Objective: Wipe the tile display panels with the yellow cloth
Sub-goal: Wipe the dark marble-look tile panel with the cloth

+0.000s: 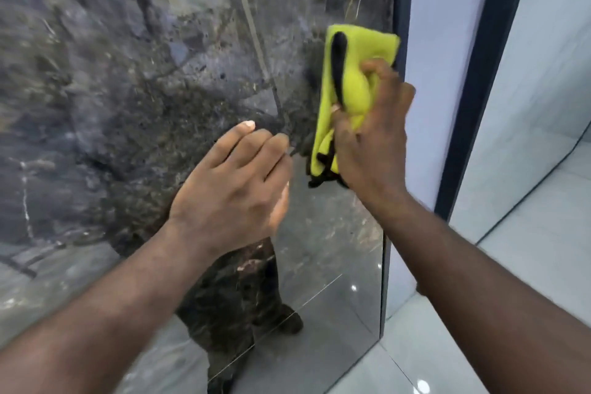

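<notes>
the soft, light yellow cloth point(355, 51) bunches easily: the right hand point(371, 134) clenches its fingers round a middle fold against the hard, glossy tile display panel point(128, 89); the left hand point(236, 176) has fingers released.

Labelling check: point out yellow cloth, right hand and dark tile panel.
yellow cloth point(367, 48), head view, upper folded part.
right hand point(374, 144), head view, back of hand.
dark tile panel point(112, 105), head view, bare marbled face.
</notes>
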`<state>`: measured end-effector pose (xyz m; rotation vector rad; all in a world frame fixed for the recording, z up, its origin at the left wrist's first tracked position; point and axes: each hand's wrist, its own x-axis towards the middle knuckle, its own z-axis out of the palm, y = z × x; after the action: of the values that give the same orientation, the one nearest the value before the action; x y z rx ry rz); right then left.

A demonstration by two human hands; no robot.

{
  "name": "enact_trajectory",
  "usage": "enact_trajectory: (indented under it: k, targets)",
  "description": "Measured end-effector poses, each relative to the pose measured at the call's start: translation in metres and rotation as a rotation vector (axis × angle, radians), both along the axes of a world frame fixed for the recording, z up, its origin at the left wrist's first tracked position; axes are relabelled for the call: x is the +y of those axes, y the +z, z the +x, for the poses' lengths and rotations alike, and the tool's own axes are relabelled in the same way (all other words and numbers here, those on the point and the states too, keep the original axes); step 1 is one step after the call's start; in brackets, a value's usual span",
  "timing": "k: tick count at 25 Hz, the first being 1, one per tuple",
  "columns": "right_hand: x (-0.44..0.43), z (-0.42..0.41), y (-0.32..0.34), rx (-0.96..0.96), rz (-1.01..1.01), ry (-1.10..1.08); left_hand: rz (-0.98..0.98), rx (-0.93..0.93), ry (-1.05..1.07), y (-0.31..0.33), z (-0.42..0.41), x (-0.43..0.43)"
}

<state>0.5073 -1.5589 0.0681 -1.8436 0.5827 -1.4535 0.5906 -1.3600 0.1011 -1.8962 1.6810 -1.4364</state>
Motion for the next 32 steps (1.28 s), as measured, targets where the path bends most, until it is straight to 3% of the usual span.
enact_trajectory:
  k: [3,7,13,16,18,23,28,32]
  targets:
    - [-0.025,0.006,-0.026,-0.085,0.443,-0.121,0.164,-0.159,0.038,-0.013,0.006,0.000]
    - [-0.019,0.005,-0.126,0.051,0.617,-0.155,0.306,-0.226,0.077,-0.015,0.013,0.001]
    - [0.010,0.016,-0.272,0.197,1.190,-0.140,0.512,-0.217,0.113,-0.018,0.013,0.000]
    - [0.002,0.011,-0.309,0.017,1.619,-0.045,0.490,-0.206,0.095,-0.021,0.016,0.000]
    - [-0.008,0.007,-0.312,-0.061,1.765,-0.016,0.472,-0.225,0.084,-0.021,0.017,0.001]
    - [-0.003,0.002,-0.259,-0.055,1.520,0.049,0.461,-0.229,0.047,-0.021,0.016,-0.001]
    - [-0.012,0.000,-0.119,-0.047,1.038,-0.014,0.415,-0.152,-0.010,-0.013,0.007,-0.002]
    - [-0.019,0.006,0.002,-0.127,0.730,-0.008,0.068,0.000,0.057,0.014,-0.009,0.006]
